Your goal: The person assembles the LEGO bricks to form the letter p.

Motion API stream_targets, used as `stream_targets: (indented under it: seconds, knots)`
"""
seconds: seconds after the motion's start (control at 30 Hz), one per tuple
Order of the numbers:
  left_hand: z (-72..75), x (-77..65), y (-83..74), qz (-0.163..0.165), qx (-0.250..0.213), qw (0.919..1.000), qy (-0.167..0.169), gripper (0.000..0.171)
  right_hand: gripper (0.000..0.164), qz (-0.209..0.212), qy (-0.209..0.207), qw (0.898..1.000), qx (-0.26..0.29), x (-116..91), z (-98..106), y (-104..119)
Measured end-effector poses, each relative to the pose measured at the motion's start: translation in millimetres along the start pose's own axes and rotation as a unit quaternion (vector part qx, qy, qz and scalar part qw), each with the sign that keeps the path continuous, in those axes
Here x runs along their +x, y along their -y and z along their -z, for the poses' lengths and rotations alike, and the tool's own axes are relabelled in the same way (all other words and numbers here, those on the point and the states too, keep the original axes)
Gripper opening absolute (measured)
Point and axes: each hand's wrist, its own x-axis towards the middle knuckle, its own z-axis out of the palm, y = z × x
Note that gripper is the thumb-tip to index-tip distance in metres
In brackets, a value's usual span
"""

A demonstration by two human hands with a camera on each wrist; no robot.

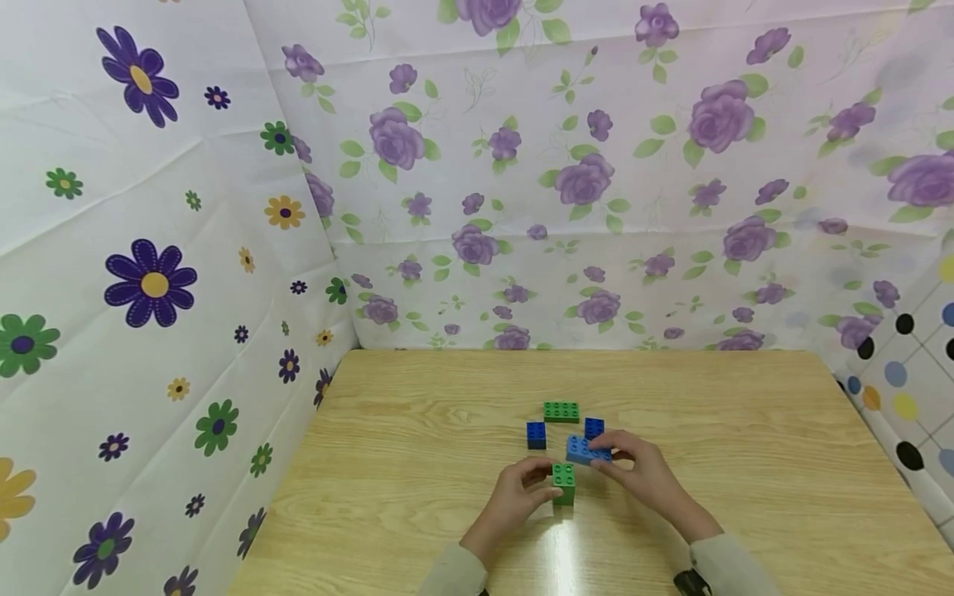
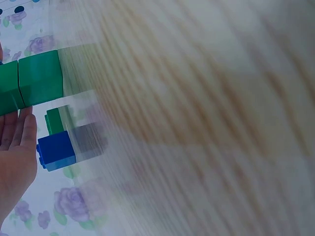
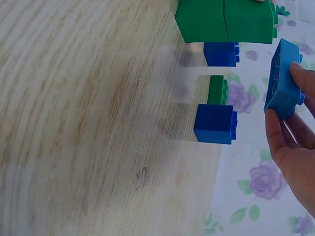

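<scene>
My left hand (image 1: 513, 495) grips two green bricks (image 1: 563, 488) stacked one on the other, thumb and fingers at their left side. Studs top the upper one, and the seam between the two green bricks (image 2: 19, 83) shows in the left wrist view. Between thumb and fingers, my right hand (image 1: 647, 473) pinches a long blue brick (image 1: 578, 449), studs up. The right wrist view shows this long blue brick (image 3: 281, 81) raised above the table, its hollow underside facing the wood. It is behind and to the right of the green stack.
Behind the hands, a small dark blue brick (image 1: 537, 435) stands at left and another dark blue brick (image 1: 594, 427) at right, partly hidden. A long green brick (image 1: 561, 412) lies farther back. Flowered cloth (image 1: 514, 190) hangs behind the wooden table (image 1: 402, 497).
</scene>
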Motion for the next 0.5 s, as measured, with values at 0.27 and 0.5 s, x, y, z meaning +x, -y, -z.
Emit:
stream_targets:
  seconds: [0.27, 0.5]
  knots:
    - [0.2, -0.9, -1.5, -0.002, 0.002, 1.0000, 0.002, 0.035, 0.023, 0.042, 0.010, 0.999, -0.004, -3.9, -1.1, 5.3]
    - [1.1, -0.8, -1.5, 0.010, 0.006, 0.9999, 0.005, 0.038, 0.024, 0.077, 0.015, 0.997, -0.016, -6.0, -3.6, 9.0]
